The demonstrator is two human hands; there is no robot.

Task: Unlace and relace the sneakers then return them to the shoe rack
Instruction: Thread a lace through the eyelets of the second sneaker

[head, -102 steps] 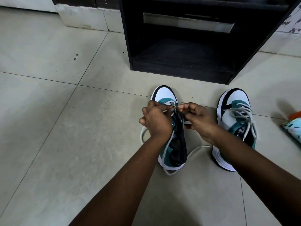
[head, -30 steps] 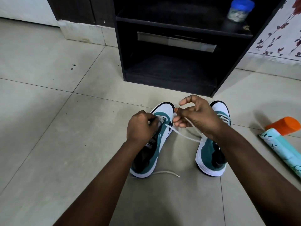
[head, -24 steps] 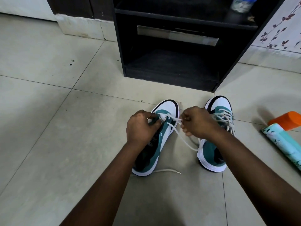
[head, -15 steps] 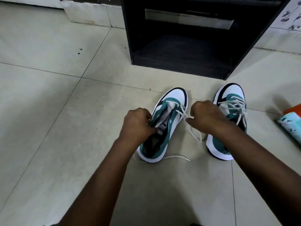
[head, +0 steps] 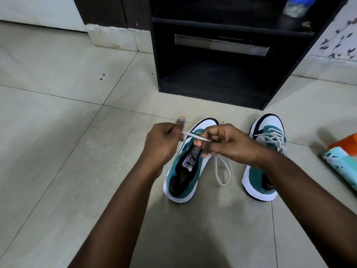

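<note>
Lace (head: 195,136) runs taut at frame centre between both hands, above the left sneaker (head: 188,165). The left hand (head: 163,144) has its fingers curled round one end; the right hand (head: 222,142) pinches the other, a loop drooping below onto the floor (head: 58,132). The laced right sneaker (head: 264,161) stands right of centre, before the shoe rack (head: 222,55) at the top.

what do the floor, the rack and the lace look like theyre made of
Floor: glazed ceramic or stone-look tile, judging by the grout lines and soft sheen. Shoe rack: probably laminated board, dark matte with flat panel edges; real wood cannot be ruled out. Lace: flat woven textile, off-white and limp, looping on the floor while both hands pinch it.
</note>
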